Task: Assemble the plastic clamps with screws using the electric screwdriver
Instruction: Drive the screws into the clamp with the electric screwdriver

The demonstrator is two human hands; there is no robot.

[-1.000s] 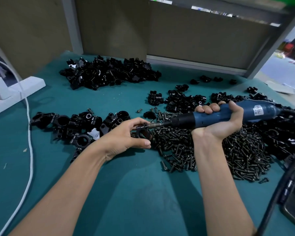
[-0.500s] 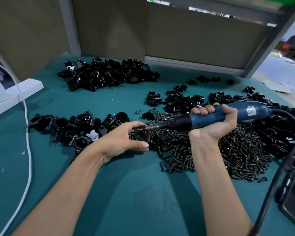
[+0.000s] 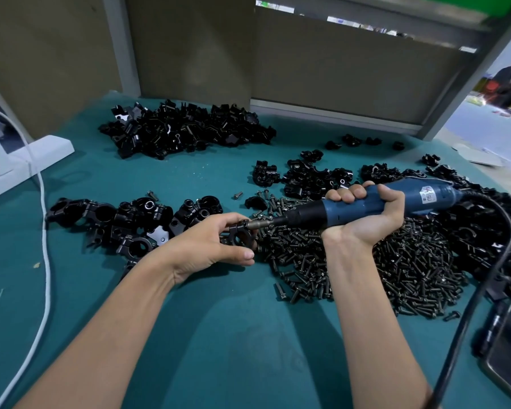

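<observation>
- Teal mat (image 3: 219, 335) covers the whole bench, and a brown board wall (image 3: 337, 63) stands behind it.
- Far left, a white block (image 3: 39, 154) sits at the mat's edge. A white cable (image 3: 45, 231) runs past it toward the near corner.
- Just right of the cable is a left pile (image 3: 124, 222) of black clamps with round bores showing. A far heap (image 3: 186, 128) of black parts lies near the wall, well apart from it.
- The left hand (image 3: 201, 246) reaches in with thumb below and fingers above. It pinches one black clamp (image 3: 242, 231) just over the mat, at the near-left edge of the screws.
- The screws (image 3: 366, 261) make a wide dark heap under and to the right of both hands. A few loose ones lie off its edges.
- Behind the screws is a middle pile (image 3: 307, 178) of black clamp halves.
- The right hand (image 3: 375, 219) is curled fully round the blue screwdriver (image 3: 342, 214), which is held nearly level. Its black nose and metal bit point left, and the tip meets the top of the clamp.
- A white label (image 3: 427, 196) on the screwdriver's barrel carries dark marks, but from here I can't read them with any certainty.
- A black cord (image 3: 466, 320) leaves the back of the screwdriver, arcs over and drops to the near edge.
- A right pile (image 3: 490, 231) of more black parts lies beneath the cord's arc.
- A dark flat box (image 3: 508, 349) sits at the near right corner.
</observation>
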